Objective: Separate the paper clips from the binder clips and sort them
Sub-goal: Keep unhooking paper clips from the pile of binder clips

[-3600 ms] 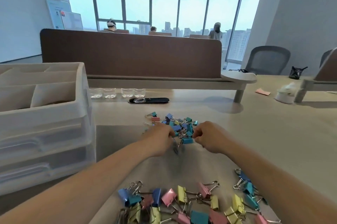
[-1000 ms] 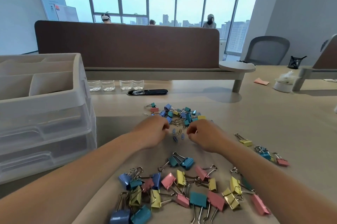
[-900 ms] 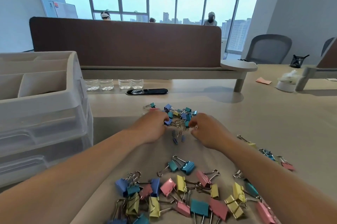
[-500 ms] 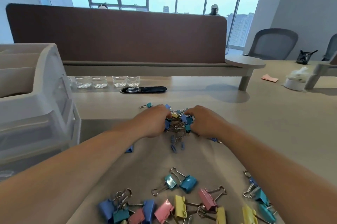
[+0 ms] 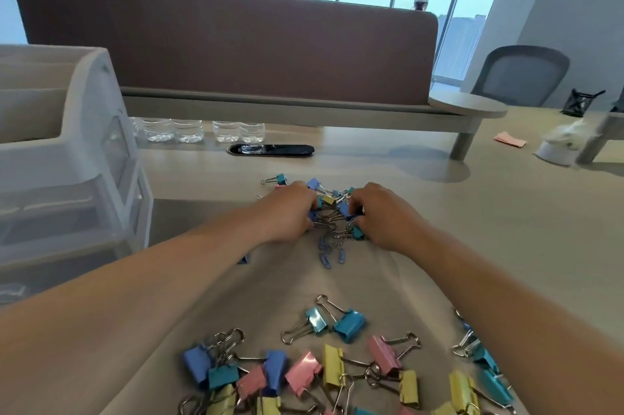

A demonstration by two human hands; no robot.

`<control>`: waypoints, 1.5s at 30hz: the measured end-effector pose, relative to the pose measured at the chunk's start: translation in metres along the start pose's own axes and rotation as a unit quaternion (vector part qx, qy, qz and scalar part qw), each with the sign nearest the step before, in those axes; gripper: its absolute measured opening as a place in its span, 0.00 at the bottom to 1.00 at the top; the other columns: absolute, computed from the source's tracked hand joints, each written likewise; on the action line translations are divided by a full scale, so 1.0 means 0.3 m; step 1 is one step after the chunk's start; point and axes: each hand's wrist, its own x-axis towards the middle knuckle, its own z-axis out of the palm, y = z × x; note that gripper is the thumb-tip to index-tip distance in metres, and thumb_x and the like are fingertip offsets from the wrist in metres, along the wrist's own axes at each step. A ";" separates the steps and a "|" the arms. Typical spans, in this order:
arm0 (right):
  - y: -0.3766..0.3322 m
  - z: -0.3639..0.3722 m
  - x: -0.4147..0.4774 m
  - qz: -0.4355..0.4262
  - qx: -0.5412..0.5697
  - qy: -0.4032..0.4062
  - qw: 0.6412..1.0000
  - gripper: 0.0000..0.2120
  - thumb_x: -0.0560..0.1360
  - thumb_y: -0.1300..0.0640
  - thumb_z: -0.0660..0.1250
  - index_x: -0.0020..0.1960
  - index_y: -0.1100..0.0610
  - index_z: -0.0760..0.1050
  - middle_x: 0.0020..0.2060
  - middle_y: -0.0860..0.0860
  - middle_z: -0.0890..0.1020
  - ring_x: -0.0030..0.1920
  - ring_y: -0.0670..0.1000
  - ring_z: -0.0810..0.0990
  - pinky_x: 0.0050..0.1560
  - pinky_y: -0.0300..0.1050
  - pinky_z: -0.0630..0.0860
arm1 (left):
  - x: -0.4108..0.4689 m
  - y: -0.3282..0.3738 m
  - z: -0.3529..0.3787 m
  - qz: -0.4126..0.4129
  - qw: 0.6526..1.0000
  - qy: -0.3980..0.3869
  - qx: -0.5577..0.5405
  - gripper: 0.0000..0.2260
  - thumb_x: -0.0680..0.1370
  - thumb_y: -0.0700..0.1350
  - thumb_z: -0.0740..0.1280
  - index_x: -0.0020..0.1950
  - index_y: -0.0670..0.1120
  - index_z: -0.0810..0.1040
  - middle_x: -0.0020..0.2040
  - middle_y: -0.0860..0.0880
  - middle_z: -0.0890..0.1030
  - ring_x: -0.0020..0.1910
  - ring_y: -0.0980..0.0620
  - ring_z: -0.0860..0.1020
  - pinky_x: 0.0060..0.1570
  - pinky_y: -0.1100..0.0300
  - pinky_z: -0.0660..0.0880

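Nearest, along the bottom edge, lies a spread of large binder clips (image 5: 324, 377) in blue, pink, yellow and teal, with a second cluster (image 5: 479, 377) off to the right beside the right forearm. They are loose and well apart from the work further out, so they read as the finished binder-clip side of the sort. Just beyond them sits a pair of teal clips (image 5: 337, 320), set slightly apart from the main spread.

Further out, a few blue paper clips (image 5: 329, 254) lie on the bare surface (image 5: 489, 245) just this side of the hands. They look as if they have dropped clear of the tangle, and they are probably the start of the other group.

Then the mixed pile (image 5: 332, 208) of small binder clips with wire handles interlocked. The left hand (image 5: 287, 212) and right hand (image 5: 381, 215) close in on it from either side, fingers curled tight into the clips. The two-handed hold suits pulling a snarl apart, but which single clip each hand has is hidden by the knuckles. One stray teal clip (image 5: 278, 179) sits at the far left of the pile.

At the left stands a white drawer organiser (image 5: 67, 151) with open top compartments, a likely destination for the sorted groups. Beyond are clear bottles (image 5: 202, 130) and a brown partition (image 5: 229, 43).
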 end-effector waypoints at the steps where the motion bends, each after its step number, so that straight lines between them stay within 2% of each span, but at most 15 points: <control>1: 0.002 0.000 -0.002 0.004 0.000 0.004 1.000 0.07 0.76 0.63 0.65 0.47 0.52 0.73 0.48 0.50 0.74 0.45 0.51 0.74 0.42 0.41 0.68 | -0.002 0.001 -0.001 -0.002 1.000 0.003 -0.005 0.11 0.77 0.43 0.68 0.58 0.42 0.78 0.55 0.43 0.74 0.49 0.44 0.77 0.50 0.53 0.76; 5: 0.003 -0.013 -0.013 0.017 0.016 0.026 0.999 0.07 0.77 0.64 0.63 0.46 0.52 0.72 0.46 0.50 0.75 0.45 0.51 0.73 0.38 0.41 0.66 | -0.018 0.006 -0.014 -0.001 0.999 0.015 -0.032 0.13 0.78 0.43 0.67 0.61 0.43 0.72 0.55 0.43 0.75 0.50 0.45 0.77 0.53 0.48 0.75; 8: -0.002 -0.027 -0.030 0.024 0.031 0.036 0.999 0.06 0.78 0.63 0.61 0.47 0.53 0.71 0.46 0.52 0.77 0.45 0.53 0.74 0.39 0.44 0.68 | -0.027 0.004 -0.020 -0.004 0.999 0.026 -0.037 0.15 0.79 0.45 0.65 0.64 0.42 0.72 0.57 0.44 0.73 0.52 0.44 0.76 0.55 0.47 0.75; 11: -0.004 -0.034 -0.052 0.034 0.036 0.042 0.998 0.07 0.78 0.65 0.60 0.48 0.54 0.71 0.46 0.52 0.77 0.44 0.53 0.75 0.41 0.47 0.73 | -0.034 0.003 -0.021 -0.007 0.999 0.028 -0.040 0.16 0.79 0.46 0.63 0.66 0.43 0.75 0.56 0.45 0.71 0.51 0.45 0.75 0.54 0.52 0.74; 15: -0.003 -0.046 -0.075 0.034 0.043 0.027 0.998 0.09 0.76 0.67 0.59 0.47 0.54 0.72 0.44 0.50 0.77 0.42 0.50 0.74 0.37 0.42 0.71 | -0.046 0.010 -0.025 -0.012 0.997 0.025 -0.068 0.16 0.79 0.46 0.64 0.66 0.45 0.75 0.56 0.47 0.70 0.51 0.48 0.75 0.53 0.55 0.73; 18: -0.011 -0.053 -0.087 0.022 0.016 0.004 1.000 0.10 0.74 0.67 0.59 0.47 0.56 0.75 0.46 0.51 0.77 0.45 0.52 0.76 0.44 0.46 0.75 | -0.052 0.017 -0.029 -0.009 0.997 0.030 -0.070 0.15 0.78 0.47 0.65 0.64 0.46 0.75 0.55 0.48 0.70 0.51 0.49 0.74 0.54 0.54 0.73; 21: -0.018 -0.052 -0.089 0.023 -0.015 -0.010 1.000 0.09 0.75 0.64 0.61 0.48 0.59 0.79 0.48 0.53 0.76 0.46 0.53 0.78 0.49 0.50 0.79 | -0.060 0.023 -0.033 -0.007 0.997 0.030 -0.072 0.15 0.78 0.48 0.66 0.64 0.46 0.75 0.56 0.48 0.71 0.52 0.48 0.75 0.56 0.52 0.74; 25: -0.020 -0.051 -0.088 0.003 -0.059 -0.037 0.998 0.08 0.75 0.58 0.67 0.50 0.60 0.80 0.49 0.53 0.75 0.43 0.53 0.79 0.46 0.49 0.79 | -0.068 0.038 -0.038 -0.003 0.996 0.033 -0.079 0.13 0.79 0.47 0.65 0.62 0.46 0.76 0.57 0.47 0.71 0.52 0.48 0.74 0.55 0.54 0.73; 29: -0.021 -0.042 -0.078 -0.016 -0.115 -0.068 0.991 0.09 0.76 0.57 0.66 0.52 0.60 0.79 0.52 0.54 0.72 0.43 0.54 0.78 0.41 0.46 0.75 | -0.075 0.046 -0.036 -0.002 0.996 0.025 -0.082 0.13 0.78 0.46 0.64 0.62 0.46 0.76 0.58 0.47 0.72 0.54 0.48 0.74 0.57 0.53 0.72; 34: -0.023 -0.033 -0.063 -0.024 -0.124 -0.081 0.989 0.11 0.77 0.58 0.65 0.57 0.58 0.80 0.55 0.54 0.71 0.44 0.55 0.79 0.47 0.51 0.78 | -0.084 0.043 -0.030 0.000 0.996 0.021 -0.084 0.13 0.78 0.46 0.65 0.62 0.47 0.76 0.58 0.48 0.71 0.54 0.48 0.74 0.58 0.52 0.73; 38: -0.031 -0.035 -0.061 -0.027 -0.120 -0.083 0.989 0.13 0.77 0.55 0.67 0.60 0.56 0.80 0.54 0.53 0.72 0.46 0.54 0.79 0.49 0.49 0.78 | -0.089 0.039 -0.030 -0.002 0.997 0.018 -0.080 0.13 0.78 0.46 0.65 0.62 0.47 0.77 0.58 0.47 0.72 0.54 0.49 0.74 0.57 0.52 0.73; 45: -0.040 -0.035 -0.073 -0.025 -0.106 -0.052 0.993 0.12 0.76 0.56 0.68 0.58 0.55 0.81 0.51 0.52 0.74 0.46 0.52 0.79 0.50 0.47 0.78 | -0.097 0.042 -0.034 -0.003 0.996 0.018 -0.088 0.13 0.79 0.47 0.65 0.62 0.47 0.77 0.58 0.47 0.72 0.53 0.49 0.75 0.57 0.52 0.73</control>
